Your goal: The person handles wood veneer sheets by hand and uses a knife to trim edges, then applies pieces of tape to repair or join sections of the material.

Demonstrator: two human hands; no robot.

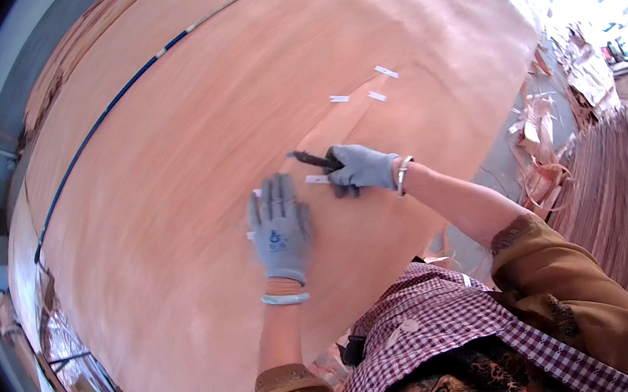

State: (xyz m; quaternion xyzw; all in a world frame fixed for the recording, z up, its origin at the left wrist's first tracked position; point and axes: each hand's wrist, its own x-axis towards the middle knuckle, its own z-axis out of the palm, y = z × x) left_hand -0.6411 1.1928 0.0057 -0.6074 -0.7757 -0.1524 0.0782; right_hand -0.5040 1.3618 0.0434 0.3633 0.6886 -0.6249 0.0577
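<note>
Wood sheet beneath both hands

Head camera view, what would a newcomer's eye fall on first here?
The huge, pinkish-tan thin wood sheet would likely catch the eye first, filling most of the view, with a long, thin blue-and-tan rod curving across its left and far sides. Near the middle, the grey-gloved left hand lies palm-down on it, while the grey-gloved right hand grips a slim, dark tool near small white strips.
</note>
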